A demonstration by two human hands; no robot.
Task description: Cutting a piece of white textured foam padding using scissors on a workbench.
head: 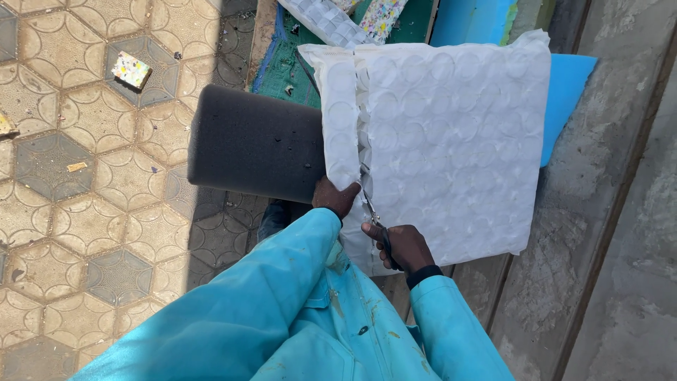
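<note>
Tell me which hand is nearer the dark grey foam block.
Left. The left hand sits right at the dark grey foam block's lower edge; the right hand is farther off, holding scissors.

A white quilted sheet (451,141) with round dimples lies spread flat, partly cut into a narrow strip (340,120) along its left edge. Scissors (372,215) with dark handles sit in the cut near its lower edge.

Dark foam block (257,152) lies left of dimpled sheet (451,148).
</note>
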